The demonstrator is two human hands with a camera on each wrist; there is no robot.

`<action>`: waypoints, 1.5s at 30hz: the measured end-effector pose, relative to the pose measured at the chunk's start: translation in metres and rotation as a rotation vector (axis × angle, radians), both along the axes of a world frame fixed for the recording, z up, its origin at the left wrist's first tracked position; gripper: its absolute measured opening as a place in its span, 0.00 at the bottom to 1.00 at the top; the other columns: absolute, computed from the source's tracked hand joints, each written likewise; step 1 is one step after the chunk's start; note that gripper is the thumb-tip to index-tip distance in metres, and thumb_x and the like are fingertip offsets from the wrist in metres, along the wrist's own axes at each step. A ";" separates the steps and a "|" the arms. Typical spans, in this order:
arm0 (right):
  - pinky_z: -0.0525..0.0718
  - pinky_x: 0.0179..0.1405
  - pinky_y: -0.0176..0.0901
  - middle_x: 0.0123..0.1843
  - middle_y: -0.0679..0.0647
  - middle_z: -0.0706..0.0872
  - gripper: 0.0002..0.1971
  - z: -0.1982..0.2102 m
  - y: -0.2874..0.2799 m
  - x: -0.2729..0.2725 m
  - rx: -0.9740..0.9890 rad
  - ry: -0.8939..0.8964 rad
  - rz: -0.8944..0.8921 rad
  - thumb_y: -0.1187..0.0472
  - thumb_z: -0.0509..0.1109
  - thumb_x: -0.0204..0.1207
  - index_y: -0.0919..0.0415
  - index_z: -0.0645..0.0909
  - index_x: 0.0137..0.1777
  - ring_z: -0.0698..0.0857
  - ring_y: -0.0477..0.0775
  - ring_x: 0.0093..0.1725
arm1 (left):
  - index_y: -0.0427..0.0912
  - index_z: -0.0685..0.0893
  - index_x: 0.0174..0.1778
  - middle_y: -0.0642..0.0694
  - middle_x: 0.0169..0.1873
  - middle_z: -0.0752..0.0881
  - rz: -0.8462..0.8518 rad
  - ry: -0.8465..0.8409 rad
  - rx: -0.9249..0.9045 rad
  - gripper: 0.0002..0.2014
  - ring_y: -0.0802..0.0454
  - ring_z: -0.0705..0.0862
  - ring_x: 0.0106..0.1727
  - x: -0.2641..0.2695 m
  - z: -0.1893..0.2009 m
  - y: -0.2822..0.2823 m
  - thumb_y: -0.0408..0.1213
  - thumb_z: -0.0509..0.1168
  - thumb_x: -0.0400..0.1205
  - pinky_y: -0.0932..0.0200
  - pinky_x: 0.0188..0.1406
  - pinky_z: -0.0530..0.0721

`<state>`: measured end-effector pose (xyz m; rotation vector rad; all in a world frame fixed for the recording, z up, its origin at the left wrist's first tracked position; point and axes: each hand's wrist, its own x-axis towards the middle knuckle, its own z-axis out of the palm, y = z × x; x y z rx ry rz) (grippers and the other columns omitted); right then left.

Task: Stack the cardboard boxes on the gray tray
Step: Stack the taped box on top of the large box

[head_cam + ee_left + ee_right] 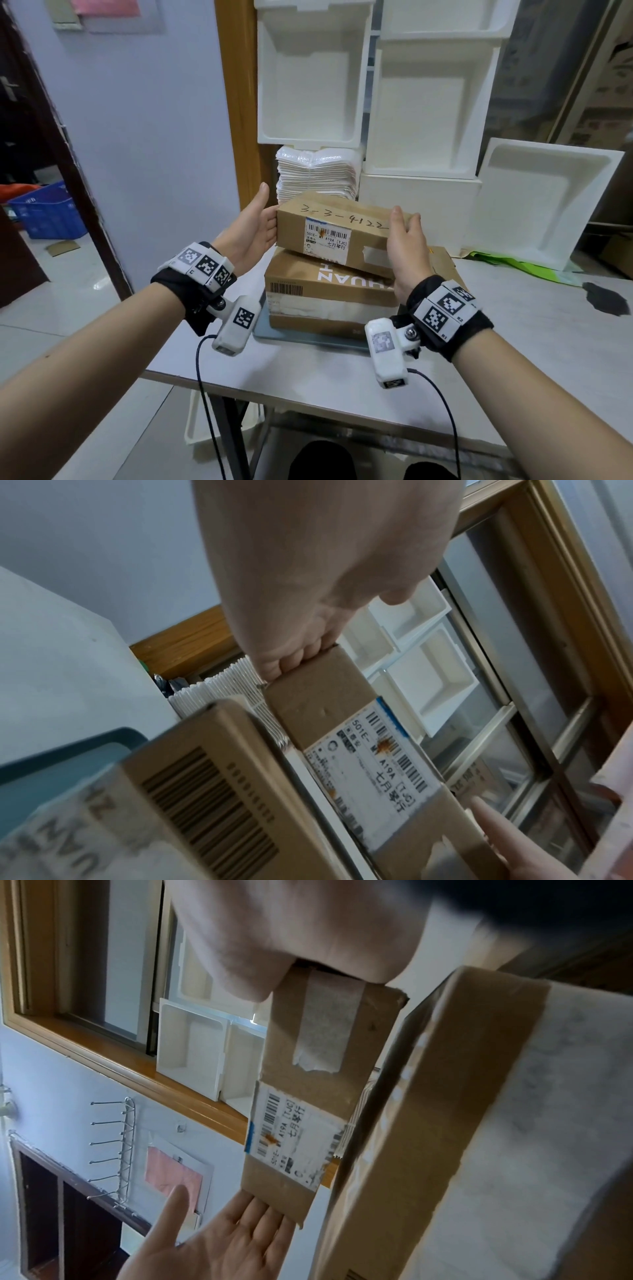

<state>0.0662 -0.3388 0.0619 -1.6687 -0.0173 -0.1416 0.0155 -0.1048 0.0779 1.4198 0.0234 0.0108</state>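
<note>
White foam trays (308, 78) stacked behind gray desk (513, 325). Gray tray (308, 337) on desk, carrying printed cardboard box (329, 291). Labelled cardboard box (335, 222) right above it, tilted, long axis running hand to hand, skewed against box below. Left hand (253, 233) flat on left end, fingers (267, 1218) straight, thumb free. Right hand (407, 253) clasping right end, thumb on top. Likely next: square up, lower flat.

White foam trays (308, 85) stand behind a pile of white mailers (318, 174); a blue crate (48, 216) sits on the floor.
</note>
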 end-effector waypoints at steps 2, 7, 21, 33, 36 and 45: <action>0.61 0.82 0.59 0.86 0.55 0.60 0.38 0.001 -0.003 0.003 0.010 -0.009 0.020 0.36 0.53 0.83 0.53 0.46 0.87 0.62 0.60 0.83 | 0.42 0.65 0.82 0.45 0.80 0.71 0.019 -0.013 0.005 0.41 0.50 0.67 0.81 -0.005 -0.002 -0.002 0.69 0.43 0.82 0.50 0.83 0.58; 0.71 0.75 0.56 0.81 0.57 0.71 0.28 -0.003 -0.006 0.008 -0.009 0.041 0.104 0.32 0.61 0.73 0.49 0.67 0.66 0.73 0.59 0.77 | 0.42 0.64 0.83 0.46 0.79 0.71 0.053 -0.034 -0.001 0.40 0.52 0.68 0.80 -0.017 -0.010 -0.007 0.68 0.43 0.83 0.52 0.82 0.60; 0.75 0.65 0.47 0.68 0.50 0.83 0.28 -0.010 -0.008 -0.006 0.003 -0.033 0.078 0.40 0.63 0.77 0.53 0.75 0.74 0.80 0.51 0.66 | 0.45 0.73 0.77 0.45 0.72 0.79 0.209 -0.011 -0.036 0.38 0.48 0.72 0.77 -0.018 -0.004 -0.029 0.70 0.45 0.82 0.52 0.77 0.66; 0.63 0.64 0.40 0.68 0.42 0.74 0.28 -0.010 -0.012 -0.014 0.007 -0.029 0.137 0.46 0.61 0.84 0.56 0.67 0.81 0.68 0.41 0.64 | 0.55 0.84 0.60 0.50 0.54 0.91 0.198 -0.031 0.000 0.30 0.53 0.86 0.59 -0.029 -0.001 -0.038 0.67 0.43 0.84 0.51 0.63 0.78; 0.65 0.66 0.43 0.72 0.41 0.75 0.29 -0.011 -0.012 -0.015 0.017 -0.033 0.116 0.44 0.62 0.82 0.53 0.68 0.80 0.71 0.43 0.69 | 0.55 0.83 0.59 0.50 0.55 0.90 0.182 -0.036 -0.001 0.28 0.54 0.85 0.60 -0.029 0.000 -0.039 0.65 0.42 0.85 0.52 0.62 0.78; 0.63 0.79 0.52 0.83 0.53 0.67 0.36 -0.016 -0.014 -0.020 -0.094 -0.034 0.063 0.41 0.60 0.81 0.55 0.57 0.86 0.66 0.59 0.82 | 0.58 0.85 0.64 0.52 0.54 0.91 0.202 0.036 0.023 0.32 0.50 0.87 0.60 -0.031 -0.012 -0.039 0.71 0.44 0.80 0.47 0.64 0.80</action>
